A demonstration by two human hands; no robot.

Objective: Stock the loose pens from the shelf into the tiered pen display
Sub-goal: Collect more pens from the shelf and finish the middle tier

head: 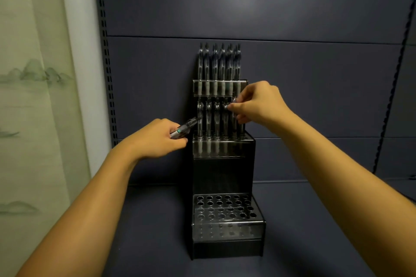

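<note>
Black display, slate-blue shelving

We see the tiered pen display in glossy black; behind it the back panel is slate blue, and left of it hangs a pale green curtain with misty mountain patterning.

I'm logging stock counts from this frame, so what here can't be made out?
- Head view: the right hand covers the rightmost pens of the middle tier, so their count is unclear.
- The left hand hides most of its held pen.
- Print on that pen is too small to read.
- Top-tier pens overlap in dim light.
</note>
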